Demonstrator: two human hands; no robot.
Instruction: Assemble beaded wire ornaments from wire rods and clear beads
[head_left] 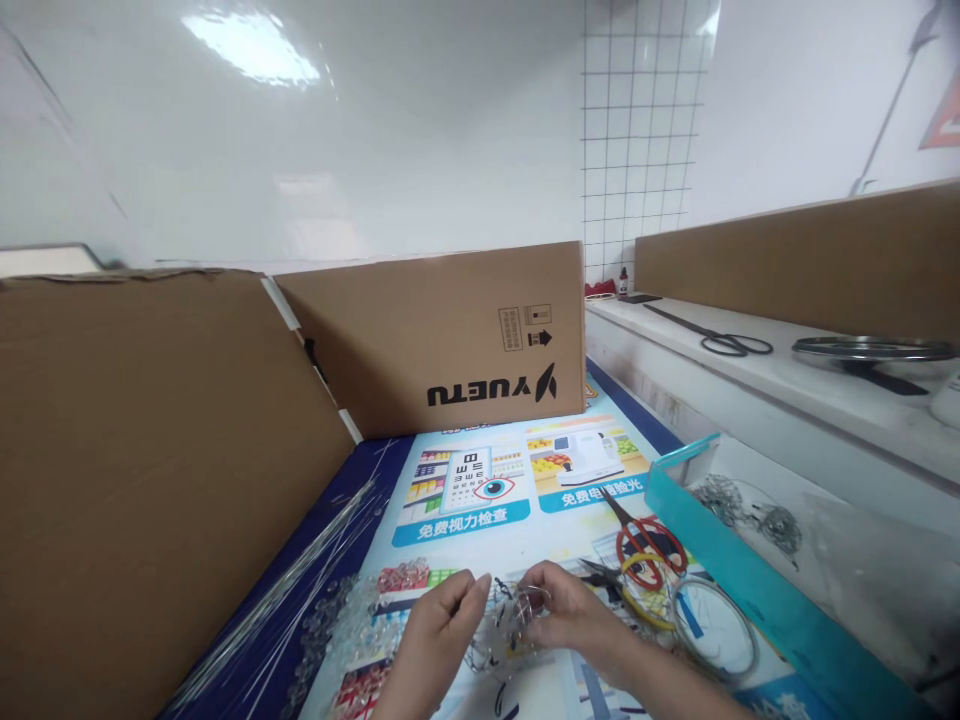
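Right now my left hand (439, 625) and right hand (566, 615) meet low over the printed poster (517, 470), fingers pinched narrow on a small tangle of wire and clear beads (510, 625) held between them. Left fingertips curl in on its left side, right fingers close over its right side, thin wire looping above my knuckles. Just left of my left hand, clear beads (341, 620) lie scattered, with long straight wires (300, 575) slanting beside the cardboard wall (142, 470). Near my right hand, red-handled scissors (645, 545) lie on the poster, a coil of wire (712, 625) beside them, touching the teal tray (742, 580). Behind stands a cardboard box (450, 335); black scissors (720, 340) rest on the white ledge (787, 400).
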